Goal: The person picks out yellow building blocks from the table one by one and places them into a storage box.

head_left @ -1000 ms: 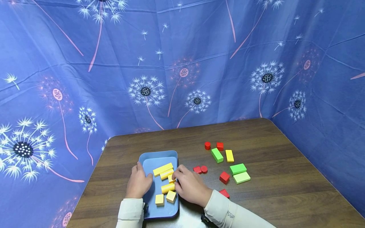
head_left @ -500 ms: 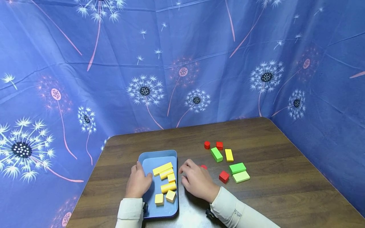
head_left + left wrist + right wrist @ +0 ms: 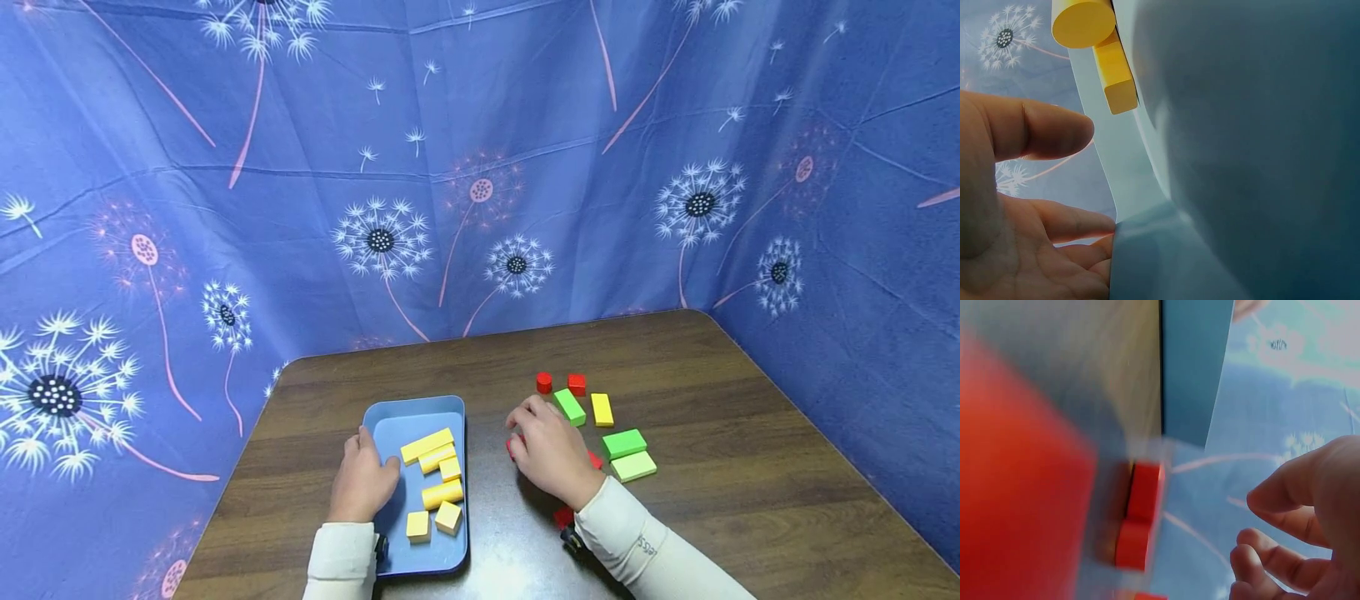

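Observation:
My left hand (image 3: 363,479) rests at the left side of a blue tray (image 3: 412,407), its thumb reaching over the inside. In the left wrist view, the fingertips (image 3: 1100,225) touch the tray's outer wall and the thumb stands apart from it. Several yellow blocks, among them a cylinder (image 3: 442,494) and a cube (image 3: 418,526), lie in the tray. Over the table to the right, my right hand (image 3: 551,450) has loosely bent fingers with nothing between them. Below it are red blocks, partly hidden by the hand; two of them, a red block (image 3: 1145,490) and its neighbour, show in the right wrist view.
Behind the right hand lie a red cylinder (image 3: 544,382), a red block (image 3: 577,384), a green block (image 3: 570,407) and a yellow block (image 3: 602,409). Farther right are a green block (image 3: 624,443) and a light green block (image 3: 634,466). A blue curtain (image 3: 480,125) borders the wooden table (image 3: 750,467).
My right hand has let go of a small yellow block in the tray and moved right, over the red blocks. The left hand has stayed at the tray's side.

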A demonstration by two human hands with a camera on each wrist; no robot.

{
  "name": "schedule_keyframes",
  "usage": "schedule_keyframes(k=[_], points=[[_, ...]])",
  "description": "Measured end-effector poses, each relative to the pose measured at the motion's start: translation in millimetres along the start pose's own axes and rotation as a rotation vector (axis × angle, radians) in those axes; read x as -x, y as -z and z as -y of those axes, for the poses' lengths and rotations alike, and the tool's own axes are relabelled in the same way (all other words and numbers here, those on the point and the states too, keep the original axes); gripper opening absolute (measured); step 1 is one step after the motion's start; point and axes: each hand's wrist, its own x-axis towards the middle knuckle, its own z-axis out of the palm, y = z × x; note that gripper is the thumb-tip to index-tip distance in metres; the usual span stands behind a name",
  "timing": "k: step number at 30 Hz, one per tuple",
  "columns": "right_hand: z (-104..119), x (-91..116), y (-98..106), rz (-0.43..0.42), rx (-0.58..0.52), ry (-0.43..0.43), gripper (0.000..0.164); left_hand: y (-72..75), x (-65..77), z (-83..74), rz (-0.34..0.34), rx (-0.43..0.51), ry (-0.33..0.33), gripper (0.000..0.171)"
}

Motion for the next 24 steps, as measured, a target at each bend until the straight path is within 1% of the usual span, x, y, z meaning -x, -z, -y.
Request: schedule_keyframes(k=[4,9,12,18,24], points=[[-17.2,-2.9,5.4,-0.037,0.011,-0.041,0.012,-0.5,0.1,0.2,0.005,-0.005,-0.001,0.080],[-32.9,-3.1,10.6,-0.049,0.031,-0.095,0.012,-0.8,-0.2,0.8,0.006,-0.007,-0.002,0.081],[-39.7,-2.3,12.5,-0.049,0.047,-0.119,0.012,-0.6,-0.2,0.6,0.006,-0.007,0.002,0.081],[-50.3,-1.9,16.2,-0.081,0.073,-0.169,0.014,-0.2,0.1,0.4,-0.004,-0.006,-0.005,0.081],[-59.9,-1.2,20.0,-0.056,0.096,-0.271,0.018,-0.3,0.5,0.1,-0.004,-0.005,-0.005,0.081]])
